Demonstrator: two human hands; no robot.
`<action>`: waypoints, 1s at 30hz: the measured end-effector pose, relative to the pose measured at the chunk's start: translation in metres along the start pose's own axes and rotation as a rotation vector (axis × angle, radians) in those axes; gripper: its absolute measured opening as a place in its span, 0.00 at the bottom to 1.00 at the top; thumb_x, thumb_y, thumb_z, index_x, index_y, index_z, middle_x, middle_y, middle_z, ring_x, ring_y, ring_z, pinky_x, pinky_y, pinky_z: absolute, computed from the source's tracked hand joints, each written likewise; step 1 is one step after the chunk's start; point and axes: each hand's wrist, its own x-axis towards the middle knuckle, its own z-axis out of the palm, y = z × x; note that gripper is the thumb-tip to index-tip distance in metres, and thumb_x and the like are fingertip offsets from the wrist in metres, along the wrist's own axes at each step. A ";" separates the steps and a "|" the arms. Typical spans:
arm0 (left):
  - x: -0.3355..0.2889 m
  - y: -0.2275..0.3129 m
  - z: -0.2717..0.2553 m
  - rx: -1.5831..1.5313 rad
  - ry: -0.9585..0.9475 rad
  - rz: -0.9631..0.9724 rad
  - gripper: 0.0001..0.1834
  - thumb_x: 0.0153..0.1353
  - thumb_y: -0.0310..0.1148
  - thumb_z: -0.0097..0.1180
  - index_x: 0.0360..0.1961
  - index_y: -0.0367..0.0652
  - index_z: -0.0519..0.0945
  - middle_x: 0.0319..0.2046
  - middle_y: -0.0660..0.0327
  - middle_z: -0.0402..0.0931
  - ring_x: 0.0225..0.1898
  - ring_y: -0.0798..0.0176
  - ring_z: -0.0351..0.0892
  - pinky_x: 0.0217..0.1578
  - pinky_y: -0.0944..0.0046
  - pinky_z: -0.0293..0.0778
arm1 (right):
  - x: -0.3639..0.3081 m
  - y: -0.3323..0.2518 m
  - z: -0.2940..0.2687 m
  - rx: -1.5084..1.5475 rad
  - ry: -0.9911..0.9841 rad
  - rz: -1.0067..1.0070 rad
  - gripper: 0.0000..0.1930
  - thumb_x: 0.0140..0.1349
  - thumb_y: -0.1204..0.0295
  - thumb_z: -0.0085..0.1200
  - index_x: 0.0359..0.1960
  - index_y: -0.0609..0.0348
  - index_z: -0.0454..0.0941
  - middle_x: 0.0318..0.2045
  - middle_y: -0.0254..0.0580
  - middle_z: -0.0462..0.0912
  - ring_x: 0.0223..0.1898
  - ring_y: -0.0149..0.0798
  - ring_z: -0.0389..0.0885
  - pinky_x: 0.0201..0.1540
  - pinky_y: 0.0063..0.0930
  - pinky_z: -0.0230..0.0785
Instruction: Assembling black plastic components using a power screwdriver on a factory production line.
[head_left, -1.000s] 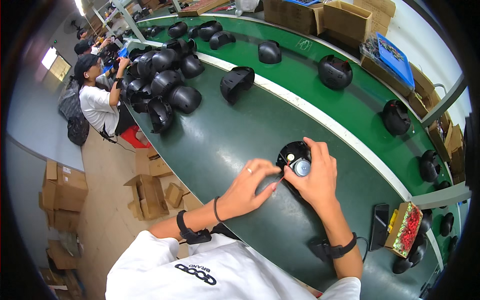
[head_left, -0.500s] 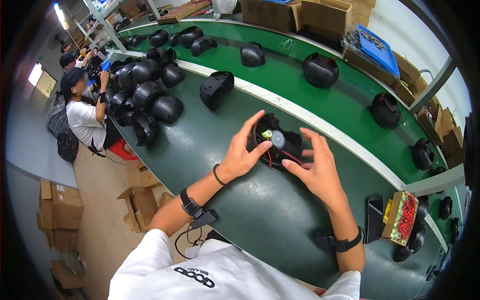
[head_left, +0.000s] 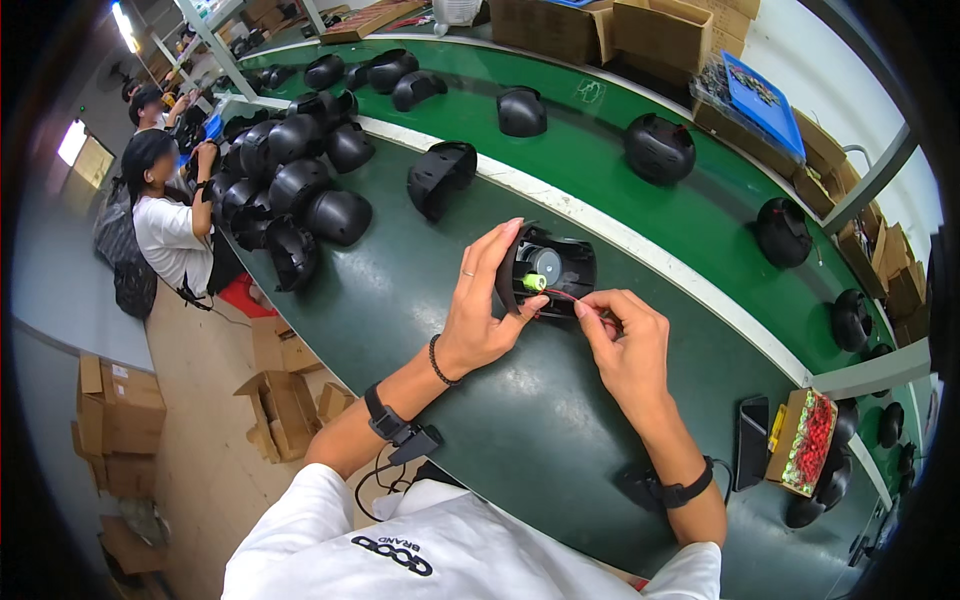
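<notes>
In my left hand [head_left: 482,305] is a black rounded plastic shell [head_left: 582,262], held above the table with its hollow side facing me. Inside sits a round grey disc-shaped part [head_left: 544,264], perhaps a speaker. Just below that lies a small light-green cylinder [head_left: 535,283], close to my left thumb tip. A thin red and black wire [head_left: 562,294] runs out across the shell's near edge. My right hand [head_left: 627,340] pinches this wire between thumb and index finger, its other fingers curled. The wire's far end is hidden behind those fingers.
Many black shells [head_left: 300,185] are heaped at the left. More shells [head_left: 660,148] stand spaced along the green belt [head_left: 590,140]. Beside my right forearm lie a phone [head_left: 752,440] and a box of red-and-green small parts [head_left: 808,440]. Two co-workers [head_left: 170,220] sit at the far left.
My right hand has gone from spread fingers to a pinch on the wire. The shell has turned in my left hand, bringing the green cylinder below the grey disc.
</notes>
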 end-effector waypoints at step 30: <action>-0.045 0.015 -0.111 -0.676 0.466 -0.881 0.22 0.77 0.48 0.50 0.52 0.37 0.79 0.39 0.64 0.82 0.37 0.72 0.81 0.39 0.70 0.78 | 0.069 -0.068 0.043 -0.015 -0.908 -0.297 0.13 0.53 0.80 0.55 0.41 0.65 0.83 0.26 0.56 0.83 0.33 0.55 0.86 0.45 0.44 0.80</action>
